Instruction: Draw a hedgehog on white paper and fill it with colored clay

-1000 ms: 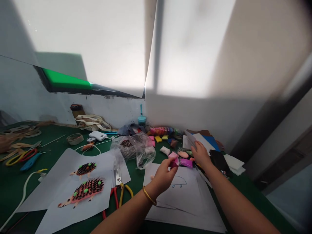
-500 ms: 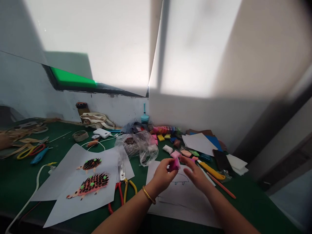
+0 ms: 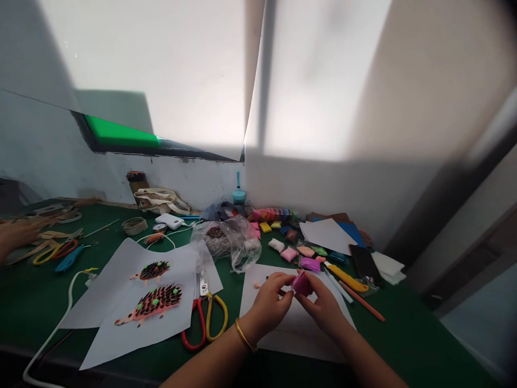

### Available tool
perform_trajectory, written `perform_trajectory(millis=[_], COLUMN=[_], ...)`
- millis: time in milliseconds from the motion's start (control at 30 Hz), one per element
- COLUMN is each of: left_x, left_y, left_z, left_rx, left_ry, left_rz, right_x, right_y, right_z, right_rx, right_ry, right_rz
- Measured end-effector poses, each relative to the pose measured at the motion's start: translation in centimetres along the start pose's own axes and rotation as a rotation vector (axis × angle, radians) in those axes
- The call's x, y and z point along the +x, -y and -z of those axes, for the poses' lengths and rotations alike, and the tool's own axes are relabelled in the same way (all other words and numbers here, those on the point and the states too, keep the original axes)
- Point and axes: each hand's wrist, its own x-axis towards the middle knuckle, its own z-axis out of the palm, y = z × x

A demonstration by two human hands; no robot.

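Note:
A small magenta packet of modelling clay [image 3: 302,284] is held between both hands over a white sheet of paper [image 3: 299,345]. My left hand [image 3: 271,302] pinches its left edge, a gold bangle on the wrist. My right hand [image 3: 321,302] grips its right side with thumb and fingers. The hands cover much of the sheet, with a small pinkish piece showing near its upper left. Beyond the fingers lie several clay packets, among them a purple one [image 3: 310,263], a pink one [image 3: 289,254] and a white one [image 3: 277,245].
Left are paper sheets with two hedgehog figures [image 3: 155,302] and red-and-yellow scissors [image 3: 204,318]. A clear plastic bag [image 3: 230,242] lies behind. Right are a yellow cutter [image 3: 347,277], an orange pencil [image 3: 361,299] and a dark phone [image 3: 364,264]. Another person's hand [image 3: 18,237] is at far left.
My right hand has closed onto the magenta packet, which my left hand alone held before. Both hands have moved slightly down and right. The other person's hand has come further into view.

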Motion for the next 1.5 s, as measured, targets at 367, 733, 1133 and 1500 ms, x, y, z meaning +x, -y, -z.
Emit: perform_trajectory(millis=[367,733,1133,1500], left_x=[-2.2,-3.5,-3.6,-3.9], left_y=[0.3,1.9,1.9,2.4], left_z=[0.2,-0.8,-0.5,-1.0], left_rx=[0.251,0.203,0.314,0.141], left_ry=[-0.056,-0.124,-0.088,-0.008], left_rz=[0.077,-0.023,-0.021,0.075], right_x=[-3.1,-3.6,-3.8,-3.7], right_y=[0.7,0.7,0.8,0.5], right_z=[-1.8,-2.0,-2.1,-1.9], right_rx=[-0.239,-0.241,-0.241,-0.333], right_ry=[-0.048,-0.161,-0.131,-0.065], right_rz=[0.278,0.349,0.324,0.43])
